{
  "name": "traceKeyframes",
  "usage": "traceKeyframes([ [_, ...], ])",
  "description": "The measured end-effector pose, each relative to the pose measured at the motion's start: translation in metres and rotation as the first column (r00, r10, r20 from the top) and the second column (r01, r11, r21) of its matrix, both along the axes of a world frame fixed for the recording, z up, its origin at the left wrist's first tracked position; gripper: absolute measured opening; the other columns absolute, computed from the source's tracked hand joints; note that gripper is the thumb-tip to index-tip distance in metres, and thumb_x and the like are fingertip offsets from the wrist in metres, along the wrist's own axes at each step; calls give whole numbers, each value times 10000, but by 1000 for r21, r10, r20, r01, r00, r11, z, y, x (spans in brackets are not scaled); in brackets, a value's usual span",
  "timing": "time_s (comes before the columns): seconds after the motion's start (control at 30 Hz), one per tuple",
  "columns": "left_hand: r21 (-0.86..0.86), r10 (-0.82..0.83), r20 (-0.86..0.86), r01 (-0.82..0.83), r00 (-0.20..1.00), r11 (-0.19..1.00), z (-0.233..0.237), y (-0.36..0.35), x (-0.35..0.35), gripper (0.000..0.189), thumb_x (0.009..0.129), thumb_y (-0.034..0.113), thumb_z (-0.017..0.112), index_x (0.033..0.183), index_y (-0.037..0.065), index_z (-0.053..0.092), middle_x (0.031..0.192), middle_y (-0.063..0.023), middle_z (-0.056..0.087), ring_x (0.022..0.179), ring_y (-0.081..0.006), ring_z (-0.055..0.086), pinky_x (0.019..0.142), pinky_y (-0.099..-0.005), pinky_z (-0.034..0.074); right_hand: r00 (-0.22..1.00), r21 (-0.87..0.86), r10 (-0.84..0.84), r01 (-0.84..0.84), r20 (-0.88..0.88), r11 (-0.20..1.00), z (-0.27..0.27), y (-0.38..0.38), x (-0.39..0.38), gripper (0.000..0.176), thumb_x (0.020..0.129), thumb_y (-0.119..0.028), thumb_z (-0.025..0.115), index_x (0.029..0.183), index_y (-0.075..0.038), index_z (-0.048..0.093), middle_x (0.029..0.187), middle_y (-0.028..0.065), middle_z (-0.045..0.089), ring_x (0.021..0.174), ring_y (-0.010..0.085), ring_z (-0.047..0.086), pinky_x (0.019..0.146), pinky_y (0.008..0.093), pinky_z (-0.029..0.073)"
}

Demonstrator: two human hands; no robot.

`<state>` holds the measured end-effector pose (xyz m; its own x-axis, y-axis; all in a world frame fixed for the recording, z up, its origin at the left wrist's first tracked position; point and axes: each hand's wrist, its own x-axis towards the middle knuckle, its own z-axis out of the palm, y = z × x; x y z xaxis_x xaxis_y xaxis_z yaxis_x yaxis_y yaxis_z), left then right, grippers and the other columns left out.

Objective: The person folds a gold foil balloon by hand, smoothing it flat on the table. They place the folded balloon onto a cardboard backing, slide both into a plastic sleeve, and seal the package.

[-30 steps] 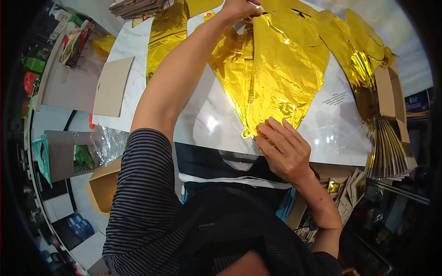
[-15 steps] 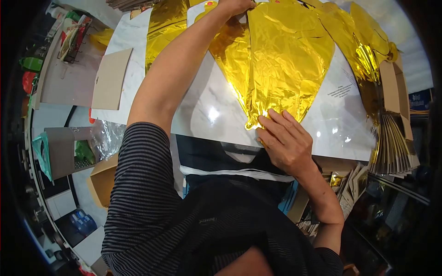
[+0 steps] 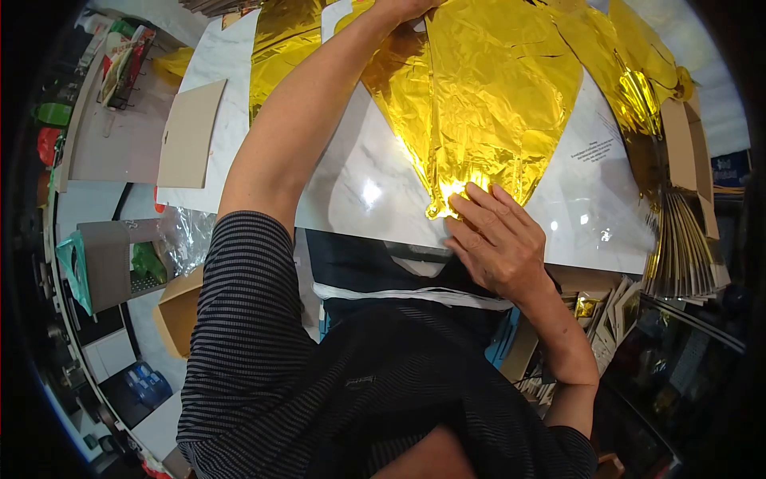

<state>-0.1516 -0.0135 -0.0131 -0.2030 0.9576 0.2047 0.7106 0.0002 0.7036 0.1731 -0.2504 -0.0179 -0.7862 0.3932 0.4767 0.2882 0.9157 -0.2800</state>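
A large gold foil sheet, shaped like a flat uninflated balloon, lies on the white marbled tabletop and narrows toward me to a small looped tab. Over its lower end rests my right hand, fingers stretched out and touching the shiny foil beside the tab. My left arm reaches across to the foil's far part. There my left hand is cut by the top edge of the view, so its fingers are mostly hidden.
More gold foil lies at the left, and another piece hangs at the right. A beige card sits near the left edge. On the right are a cardboard box and a fanned stack of flat packets. An open carton stands below left.
The view has shifted slightly, and the left hand sits a bit higher, more cut off by the frame. The right hand stays on the foil's lower end, its fingers slightly moved.
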Motion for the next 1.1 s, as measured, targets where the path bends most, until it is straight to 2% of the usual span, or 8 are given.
traceKeyframes([
  [0.23,19,9,-55,-8,998,1000,1,-2,3,343,830,92,766,1163,13,791,983,-167,805,822,-260,774,757,-368,609,993,-157,-5,-13,-116,988,45,31,1,395,859,-320,852,1132,-46,773,1228,125,767,1229,362,700,1082,494,532],
  [0.37,-7,9,0,-9,1000,1000,1,-2,4,346,835,100,759,1171,27,793,1009,-177,802,835,-267,773,755,-373,607,985,39,-133,138,-113,990,54,88,-27,335,910,-179,804,1197,-17,742,1273,173,741,1241,383,680,1067,463,540],
  [0.43,7,14,-40,-14,999,1000,-2,-1,3,325,855,97,738,1171,64,805,1004,-177,804,845,-271,774,773,-373,608,981,68,-160,168,-105,983,45,118,-42,335,916,-156,794,1212,-13,734,1290,180,730,1248,390,670,1064,459,539],
  [0.47,46,-41,-249,55,968,997,-22,18,-16,375,809,196,820,1171,101,802,1015,-82,797,915,-216,759,819,-351,596,980,113,-175,186,-95,976,34,133,-50,353,918,-163,793,1229,-11,723,1317,185,712,1261,392,657,1064,459,536],
  [0.57,136,10,-201,18,980,991,-25,14,-9,367,765,268,815,1110,143,828,905,-53,791,857,-222,757,802,-352,590,978,138,-200,206,-54,969,10,161,-67,406,935,-198,781,1281,-6,690,1399,198,658,1312,387,612,1093,459,509],
  [0.7,89,11,-160,4,987,996,-19,9,-5,356,777,208,788,1125,148,825,1007,-74,812,944,-262,773,898,-378,601,980,105,-201,199,3,974,-15,172,-74,407,961,-255,751,1277,-7,683,1424,200,638,1338,391,584,1130,469,476],
  [1.0,197,-15,-102,35,995,980,-14,-3,-28,414,811,291,847,1160,76,793,1092,-129,797,1018,-289,761,911,-385,584,978,81,-205,208,-43,975,-22,172,-72,423,944,-279,752,1261,-6,689,1384,195,655,1320,391,593,1124,471,481],
  [1.1,165,100,-294,-53,950,985,4,-44,-51,462,867,341,837,1199,29,760,1118,-154,790,1016,-282,762,917,-382,573,975,68,-205,211,-81,975,-23,173,-71,430,933,-273,760,1258,-1,690,1382,195,655,1315,387,595,1126,468,480],
])
